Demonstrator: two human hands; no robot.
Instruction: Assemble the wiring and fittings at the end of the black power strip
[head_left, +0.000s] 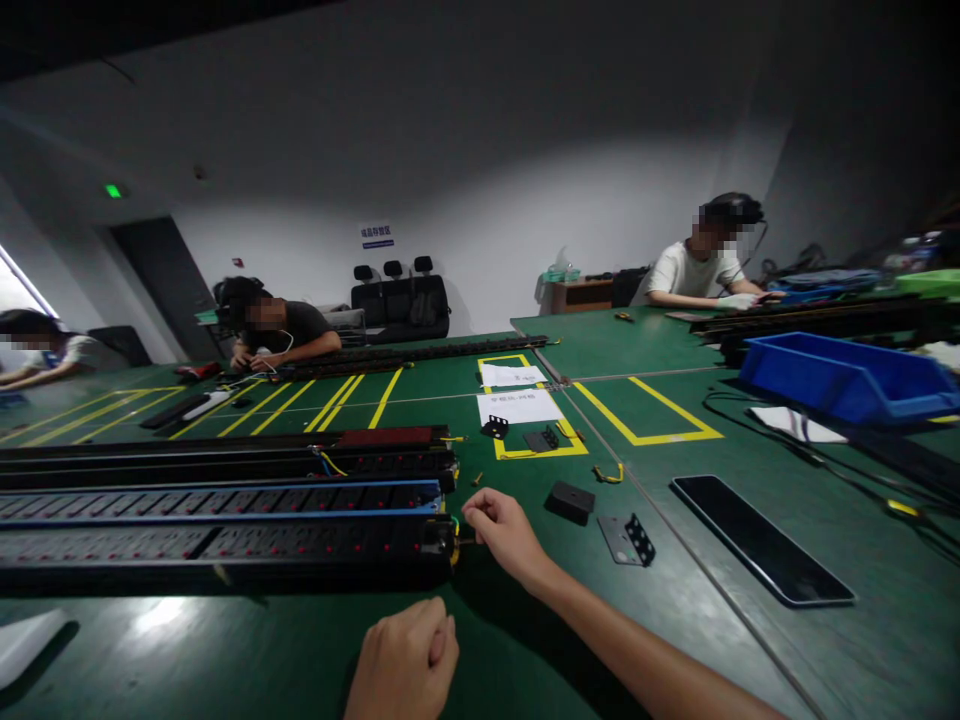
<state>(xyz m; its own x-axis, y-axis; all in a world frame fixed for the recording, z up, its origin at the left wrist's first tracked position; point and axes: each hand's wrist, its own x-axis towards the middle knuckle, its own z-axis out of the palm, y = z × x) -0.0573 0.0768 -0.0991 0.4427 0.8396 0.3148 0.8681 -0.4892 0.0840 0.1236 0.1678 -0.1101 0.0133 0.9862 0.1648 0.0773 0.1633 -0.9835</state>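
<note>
Long black strips with rows of sockets (300,541) lie side by side at the left, one with blue edges (225,502). Their ends, with short coloured wires, face my right hand (506,535). Its fingers are pinched together just beside the end of the nearest strip; whatever they hold is too small to name. My left hand (409,655) is curled closed in front of that strip, near the table's front edge, its fingertips hidden. Right of my right hand lie a black block (570,502) and a bracket with holes (628,541).
A phone-like slab (761,540) and a blue bin (847,375) are at the right, with cables near them. Paper sheets (521,406) and small brackets lie beyond my hands. Three people sit around the green table (540,640). A white object (30,645) lies at the front left.
</note>
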